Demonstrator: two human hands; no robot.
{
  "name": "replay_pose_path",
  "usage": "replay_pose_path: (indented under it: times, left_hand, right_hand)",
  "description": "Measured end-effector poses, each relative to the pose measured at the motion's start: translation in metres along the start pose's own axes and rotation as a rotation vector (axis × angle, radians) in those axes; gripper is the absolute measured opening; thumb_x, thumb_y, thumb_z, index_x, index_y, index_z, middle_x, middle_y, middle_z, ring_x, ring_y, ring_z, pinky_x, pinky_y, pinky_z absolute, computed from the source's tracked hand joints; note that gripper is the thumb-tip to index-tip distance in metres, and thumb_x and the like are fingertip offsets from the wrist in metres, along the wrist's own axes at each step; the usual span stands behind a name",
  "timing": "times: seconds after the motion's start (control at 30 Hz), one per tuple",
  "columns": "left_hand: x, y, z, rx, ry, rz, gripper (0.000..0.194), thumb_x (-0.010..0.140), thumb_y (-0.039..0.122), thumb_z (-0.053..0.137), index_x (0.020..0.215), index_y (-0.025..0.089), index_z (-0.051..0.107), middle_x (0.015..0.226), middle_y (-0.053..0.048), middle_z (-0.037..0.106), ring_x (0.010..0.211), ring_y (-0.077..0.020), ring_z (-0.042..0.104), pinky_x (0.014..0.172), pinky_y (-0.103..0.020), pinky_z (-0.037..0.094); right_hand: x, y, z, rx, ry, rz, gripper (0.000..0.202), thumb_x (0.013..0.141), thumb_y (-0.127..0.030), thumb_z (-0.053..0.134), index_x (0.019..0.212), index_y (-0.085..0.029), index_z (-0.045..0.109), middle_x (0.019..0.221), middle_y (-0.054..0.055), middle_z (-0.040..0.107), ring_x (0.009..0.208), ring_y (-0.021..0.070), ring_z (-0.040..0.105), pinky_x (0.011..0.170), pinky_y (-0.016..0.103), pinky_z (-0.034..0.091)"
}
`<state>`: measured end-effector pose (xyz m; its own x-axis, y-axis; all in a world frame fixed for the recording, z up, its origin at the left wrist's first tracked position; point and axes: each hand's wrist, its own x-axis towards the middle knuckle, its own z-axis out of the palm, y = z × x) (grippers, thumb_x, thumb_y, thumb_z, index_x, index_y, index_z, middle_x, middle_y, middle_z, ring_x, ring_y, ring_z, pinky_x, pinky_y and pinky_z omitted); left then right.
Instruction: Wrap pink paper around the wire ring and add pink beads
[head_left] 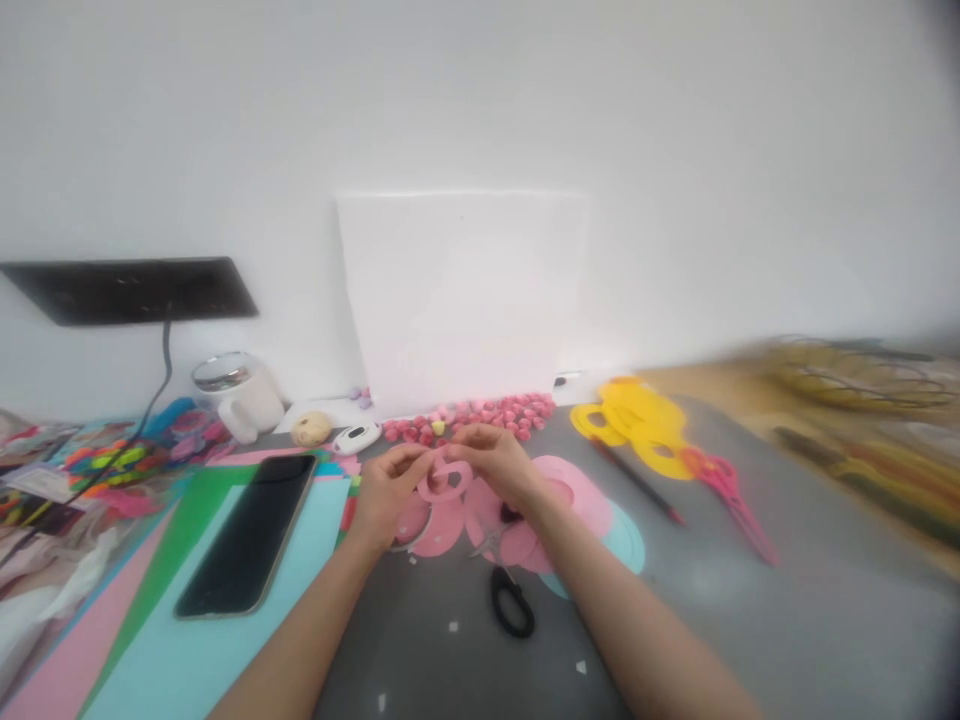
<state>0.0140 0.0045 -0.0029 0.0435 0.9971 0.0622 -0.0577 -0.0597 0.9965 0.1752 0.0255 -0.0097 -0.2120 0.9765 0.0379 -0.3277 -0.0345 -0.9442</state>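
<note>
A pink paper ring cutout (448, 493) is held up between both hands over the grey table. My left hand (384, 495) pinches its left side, fingers closed. At its upper right edge, my right hand (496, 464) also grips the paper with closed fingertips. Pink paper circles (439, 535) lie beneath and around the hands, some overlapping a pale blue paper circle (628, 540). Black-handled scissors (498, 582) rest just below the right hand, partly hidden by the right wrist. Small white paper scraps (453, 627) are scattered nearer me.
Behind the hands, small pink rosebud-like pieces (517, 412) lie before a leaning white board (465, 300). Rightward are yellow paper cutouts (637, 412), a dark pencil (641, 482) and pink scissors (746, 522). A phone (251, 535) lies on coloured sheets (176, 650); a white mug (255, 400) stands behind.
</note>
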Motion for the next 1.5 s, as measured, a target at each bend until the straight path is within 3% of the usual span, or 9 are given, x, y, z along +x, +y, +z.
replay_pose_path:
  times: [0.3,0.57,0.93,1.27,1.5]
  left_hand:
    - [0.0015,-0.0023,-0.0006,-0.044,0.022,-0.016,0.021,0.068,0.033,0.070,0.075,0.013,0.067,0.060,-0.001,0.063,0.052,-0.0118,0.055,0.054,-0.024,0.046]
    - [0.0016,0.0003,-0.0006,-0.106,0.052,-0.055,0.026,0.064,0.035,0.071,0.076,0.013,0.067,0.059,-0.001,0.062,0.047,-0.0118,0.054,0.048,-0.024,0.045]
    - [-0.0018,0.0010,0.0012,-0.056,-0.023,-0.011,0.018,0.069,0.030,0.069,0.073,0.013,0.067,0.055,-0.001,0.061,0.054,-0.0115,0.055,0.055,-0.022,0.045]
    - [0.0048,-0.0045,-0.0035,-0.072,0.050,0.020,0.019,0.068,0.031,0.069,0.064,0.013,0.064,0.058,-0.002,0.060,0.061,-0.0145,0.057,0.065,-0.027,0.046]
    - [0.0003,0.0032,0.0021,-0.162,-0.034,-0.028,0.018,0.067,0.030,0.071,0.068,0.013,0.066,0.053,0.000,0.059,0.055,-0.0127,0.055,0.061,-0.026,0.046]
  right_hand:
    - [-0.0001,0.0009,0.0000,-0.048,0.046,-0.028,0.019,0.058,-0.029,0.077,0.067,-0.016,0.067,0.068,0.001,0.066,0.063,0.0124,0.058,0.062,0.025,0.046]
    - [0.0028,0.0049,-0.0020,0.065,-0.009,0.001,0.029,0.059,-0.031,0.077,0.083,-0.017,0.070,0.077,0.004,0.070,0.073,0.0155,0.063,0.080,0.034,0.048]
    - [-0.0004,-0.0009,0.0010,-0.064,0.020,-0.034,0.023,0.056,-0.032,0.078,0.064,-0.015,0.064,0.057,0.000,0.061,0.053,0.0106,0.054,0.055,0.026,0.045]
    - [0.0012,0.0033,-0.0001,0.049,-0.010,0.020,0.028,0.061,-0.033,0.075,0.083,-0.016,0.070,0.079,0.004,0.069,0.073,0.0154,0.063,0.074,0.030,0.049]
    - [0.0004,0.0009,0.0003,0.031,0.005,-0.001,0.022,0.059,-0.029,0.078,0.071,-0.015,0.066,0.064,0.000,0.065,0.057,0.0106,0.058,0.061,0.026,0.049]
